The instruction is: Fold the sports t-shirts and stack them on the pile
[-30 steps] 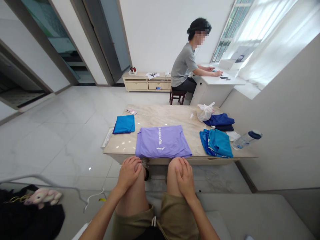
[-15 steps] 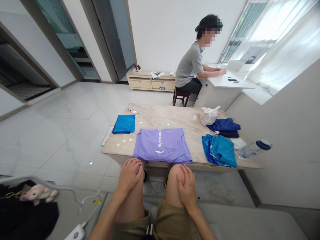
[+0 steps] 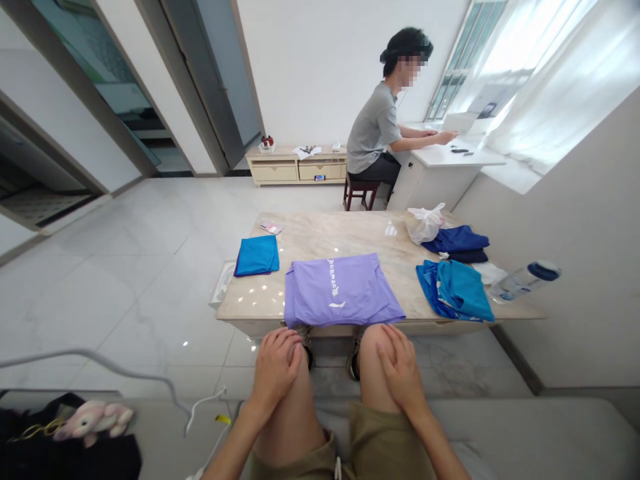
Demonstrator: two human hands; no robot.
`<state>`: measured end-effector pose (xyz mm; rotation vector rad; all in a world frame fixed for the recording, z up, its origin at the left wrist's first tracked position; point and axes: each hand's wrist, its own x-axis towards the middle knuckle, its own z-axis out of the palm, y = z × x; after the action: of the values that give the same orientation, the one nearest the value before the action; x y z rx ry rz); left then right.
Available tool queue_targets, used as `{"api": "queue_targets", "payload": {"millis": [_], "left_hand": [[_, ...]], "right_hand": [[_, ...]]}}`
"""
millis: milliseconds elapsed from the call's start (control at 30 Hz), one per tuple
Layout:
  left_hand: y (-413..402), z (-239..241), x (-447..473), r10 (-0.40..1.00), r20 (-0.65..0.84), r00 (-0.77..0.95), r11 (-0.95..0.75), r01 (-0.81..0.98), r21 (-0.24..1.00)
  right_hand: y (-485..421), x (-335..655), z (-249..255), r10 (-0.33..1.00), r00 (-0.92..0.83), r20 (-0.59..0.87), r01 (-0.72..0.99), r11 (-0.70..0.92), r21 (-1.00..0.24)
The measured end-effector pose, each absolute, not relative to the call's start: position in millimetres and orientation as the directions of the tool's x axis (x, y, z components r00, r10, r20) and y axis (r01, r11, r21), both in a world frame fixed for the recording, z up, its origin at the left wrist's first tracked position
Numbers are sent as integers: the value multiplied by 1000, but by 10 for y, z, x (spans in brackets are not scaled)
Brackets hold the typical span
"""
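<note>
My left hand [image 3: 277, 367] rests flat over my left knee, fingers stretched and holding nothing. On the other knee lies my right hand [image 3: 400, 367], likewise open and still. Just beyond both knees, a folded purple shirt [image 3: 310, 293] with white lettering lies at the near edge of the marble-topped table [image 3: 345, 233]. To its left is a small folded blue cloth [image 3: 257, 255] with a dark purple layer beneath. Folded blue garments [image 3: 457, 290] are stacked to the right.
Behind the right stack are a white plastic bag [image 3: 425, 223] and dark blue clothes [image 3: 460, 240]. A water bottle [image 3: 525, 281] stands at the right end, a phone [image 3: 271, 228] lies at the far left. Beyond, a person [image 3: 375, 127] sits at a white desk [image 3: 450, 157].
My view has shifted slightly, moving the table and clothes right in the picture. Both hands stay on my knees. The seated person's hands have shifted a little.
</note>
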<state>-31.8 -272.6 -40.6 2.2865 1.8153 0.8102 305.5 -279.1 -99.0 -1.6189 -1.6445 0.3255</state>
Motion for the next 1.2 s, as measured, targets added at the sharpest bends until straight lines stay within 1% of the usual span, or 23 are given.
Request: {"api": "queue_targets", "payload": {"millis": [133, 300, 500, 867, 1033, 1200], "left_hand": [[-2740, -430, -404, 921, 347, 175, -313, 863, 396], [-2708, -409, -373, 926, 333, 179, -307, 871, 384], [-2651, -379, -190, 937, 313, 153, -266, 894, 360], [-2526, -324, 119, 954, 281, 107, -197, 928, 316], [-2564, -324, 190, 948, 303, 103, -206, 921, 331], [-2595, -302, 165, 951, 291, 104, -211, 906, 367]], "right_hand": [[-2764, 2897, -945, 926, 134, 353, 746, 141, -651], [-2741, 2774, -901, 928, 120, 353, 742, 152, -653], [-2767, 2860, -945, 926, 112, 359, 717, 176, -675], [-2809, 3156, -934, 911, 104, 400, 739, 198, -644], [-2800, 3143, -966, 916, 74, 395, 741, 215, -636], [-2795, 3099, -975, 924, 68, 376, 744, 204, -636]]}}
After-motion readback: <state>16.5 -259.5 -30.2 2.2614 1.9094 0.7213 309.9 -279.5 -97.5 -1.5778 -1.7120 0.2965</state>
